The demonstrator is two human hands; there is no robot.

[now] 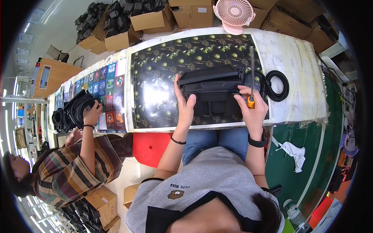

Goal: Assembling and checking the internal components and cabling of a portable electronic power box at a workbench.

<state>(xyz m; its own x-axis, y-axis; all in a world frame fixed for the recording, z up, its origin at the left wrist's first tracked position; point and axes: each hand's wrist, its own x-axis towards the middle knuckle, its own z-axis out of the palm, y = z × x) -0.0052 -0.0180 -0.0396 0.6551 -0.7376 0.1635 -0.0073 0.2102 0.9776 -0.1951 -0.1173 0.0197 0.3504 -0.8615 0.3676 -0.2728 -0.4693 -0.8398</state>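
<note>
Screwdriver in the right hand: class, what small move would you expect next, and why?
Probably tipping the screwdriver down onto the black plastic part. The right hand holds it upright by the orange handle, shaft above the part, while the left hand steadies the part's left edge.

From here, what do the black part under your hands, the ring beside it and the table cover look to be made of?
Black part: likely moulded plastic, matt, with stiff straight edges. Ring: looks like rubber or soft plastic, smooth black loop, dull sheen; can't tell which. Table cover: glossy printed sheet, probably laminated film, given the bright glare patch. The screwdriver in the right hand has a metal-looking shaft and an orange handle.
</note>
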